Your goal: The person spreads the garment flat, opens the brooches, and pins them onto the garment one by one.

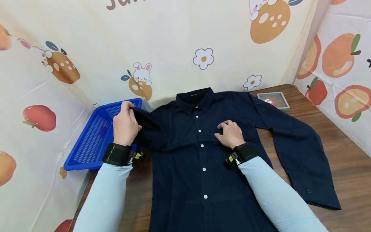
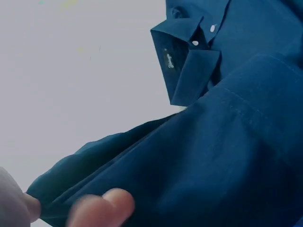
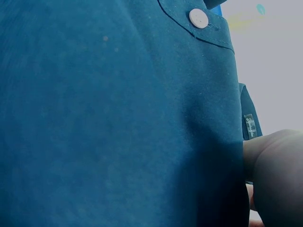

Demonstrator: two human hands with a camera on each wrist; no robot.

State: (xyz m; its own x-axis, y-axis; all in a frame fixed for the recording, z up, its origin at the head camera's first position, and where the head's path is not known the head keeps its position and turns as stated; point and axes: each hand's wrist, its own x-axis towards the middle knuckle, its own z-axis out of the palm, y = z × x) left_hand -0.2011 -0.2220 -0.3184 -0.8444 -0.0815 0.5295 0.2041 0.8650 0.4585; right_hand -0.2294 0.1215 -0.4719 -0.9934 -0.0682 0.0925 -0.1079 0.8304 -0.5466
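A dark navy button-up shirt (image 1: 185, 161) lies face up, its collar toward the wall and its white buttons down the front. My left hand (image 1: 125, 124) pinches the folded-over sleeve on the left, lifting it beside the blue basket. In the left wrist view, the thumb and a finger of my left hand (image 2: 106, 208) show at the dark cloth (image 2: 189, 156). On the shirt's chest, right of the buttons, rests my right hand (image 1: 231, 133) with fingers bent. The right wrist view shows the cloth (image 3: 118, 118) close up, hiding the fingertips.
A blue perforated basket (image 1: 87, 141) stands at the left edge of the wooden table (image 1: 342, 154). At the back right, a small grey-framed tray (image 1: 279, 100) lies beside the shirt's shoulder. The other sleeve (image 1: 304, 161) stretches down the right side. Fruit-printed cloth covers the walls.
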